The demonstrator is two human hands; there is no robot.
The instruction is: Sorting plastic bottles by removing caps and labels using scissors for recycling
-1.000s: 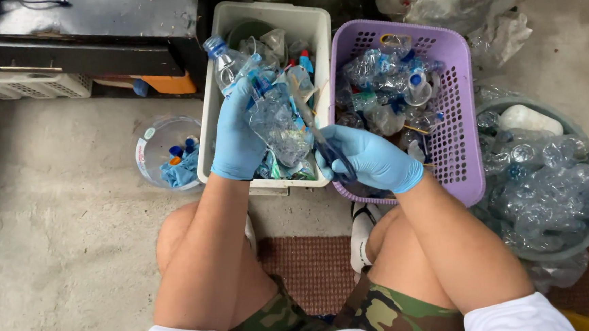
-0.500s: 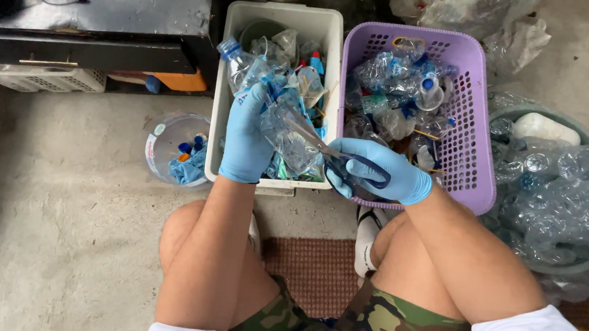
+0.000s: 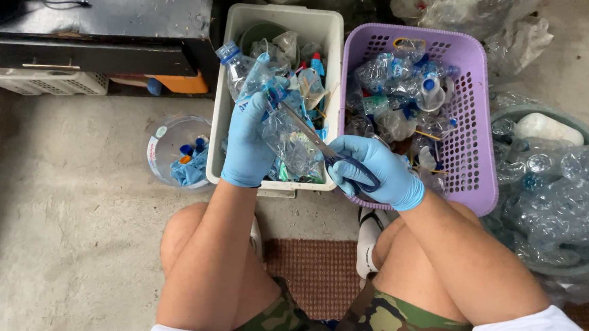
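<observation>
Bottle [image 3: 272, 112]: clear, crushed plastic, blue cap end [image 3: 228, 52] up and away from the body. Left hand [image 3: 249, 144], blue glove, is clenched round its lower half, holding it over the white bin [image 3: 218, 126]. Long axis runs from the left grip up-left to the cap, slightly tilted.

Right hand [image 3: 376, 171], also gloved, grips the blue handles of scissors [image 3: 320, 147]. Blades point up-left from that grip, straight at the bottle, tips touching or inside its wall near the left fingers. Cannot tell if the blades are parted.

Key relation: bottle lies up-left of the right grip, scissor line roughly crossing the bottle's side just above the left hand's hold. Left hand is the nearer one, already on it.

Around: purple basket [image 3: 473, 141] of crushed bottles just right of the right hand, round tub [image 3: 509, 115] of bottles further right, small clear tub [image 3: 163, 136] with blue caps left of the left hand.
</observation>
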